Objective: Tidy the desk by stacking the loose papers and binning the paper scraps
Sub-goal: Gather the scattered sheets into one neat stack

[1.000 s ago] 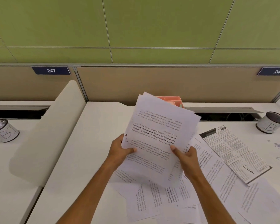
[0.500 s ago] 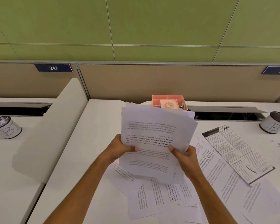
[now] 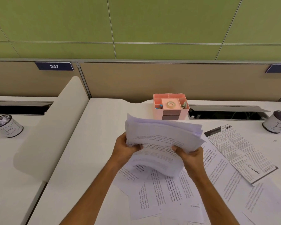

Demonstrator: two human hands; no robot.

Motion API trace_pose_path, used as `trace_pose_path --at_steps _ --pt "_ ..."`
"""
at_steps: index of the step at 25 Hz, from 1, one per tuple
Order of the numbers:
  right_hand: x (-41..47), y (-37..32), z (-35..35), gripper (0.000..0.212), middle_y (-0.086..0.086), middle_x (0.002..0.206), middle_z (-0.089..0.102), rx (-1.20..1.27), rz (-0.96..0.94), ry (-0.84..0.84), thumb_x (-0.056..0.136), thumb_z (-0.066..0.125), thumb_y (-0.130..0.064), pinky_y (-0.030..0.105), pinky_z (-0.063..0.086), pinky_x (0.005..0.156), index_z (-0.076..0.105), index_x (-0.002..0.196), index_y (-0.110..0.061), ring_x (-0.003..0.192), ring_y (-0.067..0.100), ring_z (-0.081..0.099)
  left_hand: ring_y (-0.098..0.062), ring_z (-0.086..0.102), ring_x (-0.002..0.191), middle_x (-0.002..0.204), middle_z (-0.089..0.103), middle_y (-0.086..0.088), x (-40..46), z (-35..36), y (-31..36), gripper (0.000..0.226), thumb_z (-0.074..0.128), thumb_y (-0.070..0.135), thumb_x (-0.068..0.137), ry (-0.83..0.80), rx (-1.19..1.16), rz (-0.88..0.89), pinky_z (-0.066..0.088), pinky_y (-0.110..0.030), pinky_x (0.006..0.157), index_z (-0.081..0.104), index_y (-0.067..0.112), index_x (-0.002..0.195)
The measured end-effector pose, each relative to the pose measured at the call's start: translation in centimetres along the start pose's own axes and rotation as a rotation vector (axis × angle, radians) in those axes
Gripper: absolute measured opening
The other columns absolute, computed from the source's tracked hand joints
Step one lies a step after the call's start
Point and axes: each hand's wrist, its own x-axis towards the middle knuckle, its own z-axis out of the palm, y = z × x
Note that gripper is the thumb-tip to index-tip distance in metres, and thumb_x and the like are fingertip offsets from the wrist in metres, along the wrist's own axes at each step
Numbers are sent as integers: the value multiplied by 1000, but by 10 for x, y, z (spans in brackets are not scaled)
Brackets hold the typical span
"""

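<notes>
At the near edge of the surface (image 3: 91,143) we note loose printed sheets (image 3: 169,192) fanned and overlapping. Above them, our left hand (image 3: 125,148) and right hand (image 3: 190,155) each grip the near edge of a sheaf of papers (image 3: 162,137) held aloft. We judge it light, limp and prone to slipping; support both sides.
</notes>
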Motion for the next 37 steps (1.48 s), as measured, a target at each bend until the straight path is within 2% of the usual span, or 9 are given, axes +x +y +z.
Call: trace_pose_path --at_steps 3,5,7,11,18,24,28,33,37 --pt "-1 -4 -5 53 -3 94 76 10 -74 -56 69 76 11 33 60 69 77 91 -38 90 18 72 -16 66 97 108 68 -3 2 -2 1 68 85 -6 64 -53 38 23 56 -23 73 56 18 122" --pt "1 1 -9 49 -2 97 76 -29 -66 -65 66 83 2 32 60 70 76 93 -38 93 20 71 -12 65 99 109 68 2 4 -2 -4 73 85 -8 63 -71 21 10 55 -22 75 55 23 123" --pt "1 9 -8 50 -3 99 76 -58 -17 -60 69 81 2 35 60 73 75 93 -41 95 20 71 -13 68 98 104 72 2 3 1 -13 65 84 -10 62 -64 -35 -31 56 -22 74 62 26 112" --pt "1 11 -3 43 2 96 76 -29 48 -38 78 72 5 41 60 76 76 89 -36 94 23 71 -29 67 102 103 73 -10 4 8 -24 50 82 -10 65 39 -41 -79 57 -25 72 66 11 107" --pt "6 19 -6 35 7 101 75 29 77 -56 63 79 -11 40 59 76 76 94 -24 95 25 71 -20 68 98 105 73 -5 8 7 -30 58 85 -6 63 41 -24 -94 59 -29 74 64 12 113" --pt "10 34 -5 34 -3 99 76 -21 179 -58 76 76 0 36 60 76 70 100 -23 96 23 71 -23 67 102 106 72 -4 9 8 -40 36 79 3 76 -15 55 -163 59 -25 73 68 15 108" --pt "8 29 -11 24 4 100 76 -40 212 -29 80 73 -2 48 59 79 70 101 -14 91 27 73 -18 70 95 103 72 1 5 10 -37 27 78 16 80 -55 198 -97 60 -34 79 68 19 105" --pt "-5 19 -17 27 11 104 74 41 233 -45 79 73 2 46 59 80 70 104 -8 95 31 71 -20 72 93 106 73 -4 -5 13 -38 32 73 12 83 -77 100 -92 60 -33 75 67 10 114" --pt "-15 16 -26 32 11 107 73 28 285 -78 78 74 1 42 59 80 69 110 -5 97 30 71 -24 71 91 102 73 -4 -9 17 -44 24 72 5 83 -52 90 -124 59 -39 77 68 15 105"
